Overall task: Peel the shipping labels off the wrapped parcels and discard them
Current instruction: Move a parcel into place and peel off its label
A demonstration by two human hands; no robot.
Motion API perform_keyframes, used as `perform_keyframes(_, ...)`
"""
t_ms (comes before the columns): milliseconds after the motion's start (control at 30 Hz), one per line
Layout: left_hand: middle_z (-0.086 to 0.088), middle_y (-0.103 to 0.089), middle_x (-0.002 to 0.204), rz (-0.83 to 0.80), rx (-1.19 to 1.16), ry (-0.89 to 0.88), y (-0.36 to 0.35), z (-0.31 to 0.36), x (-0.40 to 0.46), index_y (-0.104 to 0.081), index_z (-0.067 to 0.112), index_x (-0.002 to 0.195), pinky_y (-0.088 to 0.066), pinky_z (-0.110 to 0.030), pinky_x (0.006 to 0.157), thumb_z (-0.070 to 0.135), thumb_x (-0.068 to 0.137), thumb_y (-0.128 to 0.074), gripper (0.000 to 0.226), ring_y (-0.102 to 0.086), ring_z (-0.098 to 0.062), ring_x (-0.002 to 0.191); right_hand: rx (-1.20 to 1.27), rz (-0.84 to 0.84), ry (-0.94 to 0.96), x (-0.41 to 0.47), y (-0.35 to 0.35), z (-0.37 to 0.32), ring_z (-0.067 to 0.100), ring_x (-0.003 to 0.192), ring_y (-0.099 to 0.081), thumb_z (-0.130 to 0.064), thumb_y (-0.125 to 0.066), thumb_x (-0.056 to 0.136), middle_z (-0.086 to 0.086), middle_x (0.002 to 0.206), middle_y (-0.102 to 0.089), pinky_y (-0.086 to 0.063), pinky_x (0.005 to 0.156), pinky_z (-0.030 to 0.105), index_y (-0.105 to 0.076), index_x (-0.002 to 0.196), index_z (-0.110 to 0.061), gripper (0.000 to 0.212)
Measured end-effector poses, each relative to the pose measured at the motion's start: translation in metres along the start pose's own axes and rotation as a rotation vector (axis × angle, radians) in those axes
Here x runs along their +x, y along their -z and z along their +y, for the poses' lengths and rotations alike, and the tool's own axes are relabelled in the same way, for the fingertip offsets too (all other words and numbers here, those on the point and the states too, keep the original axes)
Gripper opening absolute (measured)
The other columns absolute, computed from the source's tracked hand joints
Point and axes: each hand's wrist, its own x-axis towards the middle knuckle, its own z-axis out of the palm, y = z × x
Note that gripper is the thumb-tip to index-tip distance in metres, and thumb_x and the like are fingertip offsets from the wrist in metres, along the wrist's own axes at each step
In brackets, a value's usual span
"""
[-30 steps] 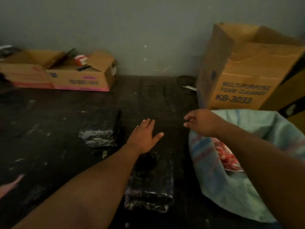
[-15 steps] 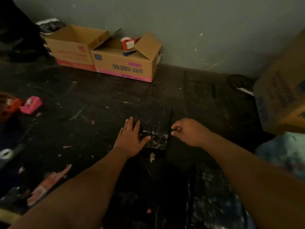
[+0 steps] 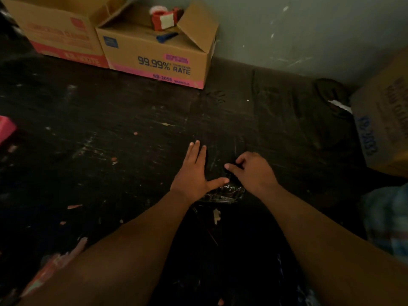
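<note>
A parcel wrapped in shiny black plastic (image 3: 225, 193) lies on the dark floor in the middle of the head view. My left hand (image 3: 196, 171) lies flat on its left side, fingers spread, thumb pointing right across the wrap. My right hand (image 3: 251, 171) rests on the parcel's right side with the fingers curled and pinching at its top surface. No label shows in this dim light. A second black-wrapped parcel (image 3: 293, 283) lies at the bottom, between my forearms.
Two open cardboard boxes (image 3: 159, 56) stand against the wall at the back left, a red tape dispenser (image 3: 163, 18) in one. Another large box (image 3: 384, 122) stands at the right edge, a pale sack (image 3: 386, 219) below it. Paper scraps (image 3: 216, 215) litter the floor.
The view has swung left and down, away from the sack. Both hands have moved from the near parcel onto the farther black parcel, the right hand's fingers closing on its surface.
</note>
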Motion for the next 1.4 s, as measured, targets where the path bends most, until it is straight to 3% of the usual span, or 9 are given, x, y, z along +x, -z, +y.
perform_keyframes(200,0.004,0.015,0.168,0.026,-0.031,-0.031,-0.005,-0.005,0.003,-0.004,0.015,0.161,-0.005,-0.038,0.126,0.077,0.076,-0.063,0.121,0.019,-0.011,0.152,0.079,-0.006,-0.072,0.006,-0.003,-0.001,0.014,0.083,-0.063,-0.032,-0.063,0.092,0.001,0.091,-0.068,-0.053,0.077,0.033,-0.068,0.092,-0.022,0.011)
perform_keyframes(433,0.004,0.015,0.168,0.041,-0.048,-0.029,-0.007,-0.006,0.000,-0.005,0.014,0.161,-0.003,-0.036,0.126,0.075,0.077,-0.065,0.120,0.019,-0.010,0.152,0.093,-0.067,-0.037,0.006,0.000,0.003,0.011,0.085,-0.058,-0.045,-0.072,0.082,-0.006,0.090,-0.060,-0.045,0.070,0.028,-0.064,0.098,-0.022,0.029)
perform_keyframes(600,0.004,0.016,0.168,0.026,-0.034,-0.011,-0.004,-0.003,-0.001,-0.003,0.015,0.161,-0.003,-0.037,0.125,0.074,0.077,-0.065,0.120,0.020,-0.010,0.151,0.128,-0.084,-0.064,0.006,0.000,0.001,0.010,0.083,-0.060,-0.027,-0.064,0.091,-0.001,0.096,-0.066,-0.051,0.075,0.030,-0.061,0.095,-0.027,0.005)
perform_keyframes(700,0.005,0.018,0.168,0.014,-0.027,0.005,-0.002,-0.001,-0.002,-0.001,0.015,0.161,-0.004,-0.039,0.126,0.074,0.077,-0.065,0.121,0.021,-0.010,0.151,0.123,-0.055,-0.047,0.005,-0.002,0.002,0.010,0.086,-0.059,-0.025,-0.063,0.092,0.001,0.106,-0.062,-0.049,0.076,0.028,-0.061,0.096,-0.026,0.005)
perform_keyframes(833,0.004,0.020,0.167,-0.004,-0.031,0.016,-0.001,-0.001,-0.003,0.003,0.015,0.161,-0.005,-0.041,0.126,0.076,0.077,-0.062,0.123,0.022,-0.011,0.151,0.206,0.022,-0.029,-0.010,-0.017,0.010,0.018,0.113,-0.049,-0.038,-0.058,0.093,0.004,0.131,-0.037,-0.044,0.097,0.032,-0.053,0.116,-0.031,0.024)
perform_keyframes(967,0.009,0.022,0.166,-0.009,-0.122,0.018,0.002,-0.003,-0.009,0.000,0.020,0.162,-0.011,-0.041,0.123,0.071,0.079,-0.065,0.117,0.017,-0.011,0.152,0.354,-0.006,-0.073,-0.025,-0.033,0.015,0.014,0.107,-0.049,-0.048,-0.050,0.095,0.005,0.137,-0.041,-0.042,0.086,0.032,-0.038,0.131,-0.042,0.038)
perform_keyframes(1167,0.007,0.006,0.169,0.044,-0.285,0.134,-0.011,-0.037,-0.054,0.010,0.028,0.160,-0.017,-0.039,0.120,0.064,0.081,-0.070,0.118,-0.005,-0.015,0.154,0.549,-0.103,-0.146,-0.031,-0.038,0.014,0.020,0.123,-0.050,-0.058,-0.050,0.091,0.001,0.149,-0.040,-0.042,0.098,0.037,-0.024,0.140,-0.051,0.056)
perform_keyframes(1233,0.004,0.009,0.169,-0.008,-0.174,0.170,-0.023,-0.054,-0.073,0.011,0.027,0.159,-0.016,-0.047,0.123,0.072,0.081,-0.063,0.117,-0.003,-0.019,0.155,0.585,-0.103,-0.131,-0.031,-0.038,0.013,0.013,0.117,-0.049,-0.053,-0.052,0.093,-0.002,0.148,-0.041,-0.040,0.091,0.031,-0.025,0.144,-0.046,0.058)
perform_keyframes(1400,-0.005,0.027,0.165,-0.237,0.290,0.132,-0.054,-0.089,-0.115,0.013,0.022,0.159,0.011,-0.046,0.122,0.086,0.084,-0.033,0.109,0.027,-0.022,0.150,0.538,0.042,-0.036,-0.032,-0.041,0.007,-0.001,0.108,-0.042,-0.044,-0.056,0.094,-0.005,0.142,-0.049,-0.035,0.088,0.020,-0.037,0.145,-0.036,0.055)
